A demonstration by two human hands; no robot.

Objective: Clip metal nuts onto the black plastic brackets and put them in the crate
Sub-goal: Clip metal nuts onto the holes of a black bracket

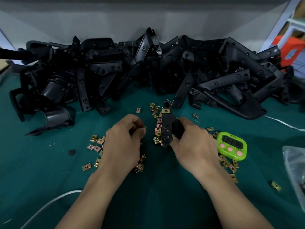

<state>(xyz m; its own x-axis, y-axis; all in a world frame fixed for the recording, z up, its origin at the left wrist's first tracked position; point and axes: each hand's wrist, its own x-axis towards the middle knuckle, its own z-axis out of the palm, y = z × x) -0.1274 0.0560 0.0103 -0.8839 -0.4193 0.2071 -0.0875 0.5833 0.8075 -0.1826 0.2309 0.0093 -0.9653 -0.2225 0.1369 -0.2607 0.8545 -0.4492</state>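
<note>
My left grip (125, 138) pinches one metal nut (144, 126). My right grip (193, 142) clasps a black bracket (166, 128) upright above the green counter (49, 171), with a clipped nut (165, 111) at its top. Loose nuts (94, 147) and a big bracket pile (148, 66) are left to do; no crate shows.

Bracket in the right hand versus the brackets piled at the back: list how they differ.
The held bracket is held by the right hand; the piled brackets lie heaped on the green mat, untouched. The held bracket carries a clipped metal nut near its top; none shows plainly on the piled brackets. Both are black plastic with round holes.
</note>
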